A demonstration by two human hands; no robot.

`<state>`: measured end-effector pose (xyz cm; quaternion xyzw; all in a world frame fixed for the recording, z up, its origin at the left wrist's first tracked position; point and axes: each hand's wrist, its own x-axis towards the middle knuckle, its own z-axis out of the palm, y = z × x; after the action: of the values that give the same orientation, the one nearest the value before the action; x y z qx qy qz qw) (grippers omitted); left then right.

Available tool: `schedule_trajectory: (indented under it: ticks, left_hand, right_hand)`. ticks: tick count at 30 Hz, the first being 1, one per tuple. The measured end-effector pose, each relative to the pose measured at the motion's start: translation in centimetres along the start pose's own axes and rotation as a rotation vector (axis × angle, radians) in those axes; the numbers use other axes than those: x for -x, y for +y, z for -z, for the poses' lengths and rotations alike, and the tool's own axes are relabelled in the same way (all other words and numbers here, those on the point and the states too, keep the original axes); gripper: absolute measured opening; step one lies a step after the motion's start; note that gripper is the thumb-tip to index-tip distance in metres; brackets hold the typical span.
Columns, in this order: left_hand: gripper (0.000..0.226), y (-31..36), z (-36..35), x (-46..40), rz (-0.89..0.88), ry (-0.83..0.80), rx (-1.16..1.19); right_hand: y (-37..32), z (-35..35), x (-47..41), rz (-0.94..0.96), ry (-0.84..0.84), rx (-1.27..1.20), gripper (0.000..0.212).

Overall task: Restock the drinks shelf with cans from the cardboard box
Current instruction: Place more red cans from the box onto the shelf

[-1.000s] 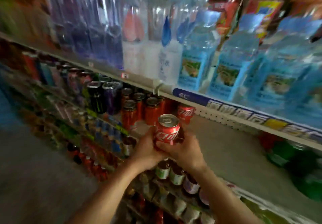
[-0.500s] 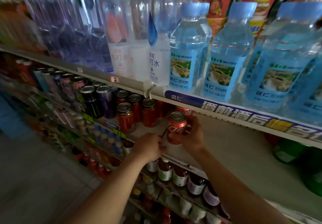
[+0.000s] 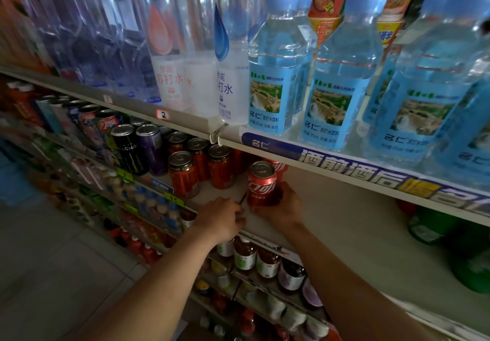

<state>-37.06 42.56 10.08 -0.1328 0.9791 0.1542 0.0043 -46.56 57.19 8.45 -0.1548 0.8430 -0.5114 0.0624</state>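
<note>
Red cola can (image 3: 261, 183) upright on the drinks shelf (image 3: 344, 224), frame centre.
Right hand (image 3: 282, 209) curls round its base; left hand (image 3: 221, 217), just left, pinches a thin dark stick.

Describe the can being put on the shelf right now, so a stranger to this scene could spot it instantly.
Find the row of blue-labelled water bottles; on the shelf directly beneath stands a red cola can, gripped low down by the right hand. Unlike the orange-red cans to its left, it has white script and a hand around it.
</note>
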Motion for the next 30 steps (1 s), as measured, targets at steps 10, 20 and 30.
schedule_trajectory:
  ticks: [10, 20, 30]
  left_hand:
    - [0.033, 0.1, 0.1, 0.6, -0.01, 0.019, 0.026]
    - [0.036, -0.1, -0.1, 0.5, 0.017, -0.014, -0.003]
    - [0.034, -2.0, -1.3, 3.4, -0.219, 0.232, 0.18]
  right_hand:
    - [0.0, -0.9, -0.1, -0.056, 0.079, -0.018, 0.078]
    - [0.2, -1.4, -0.4, -0.087, 0.093, 0.029, 0.081]
    - [-2.1, 0.0, 4.5, 0.168, 0.248, 0.061, 0.066]
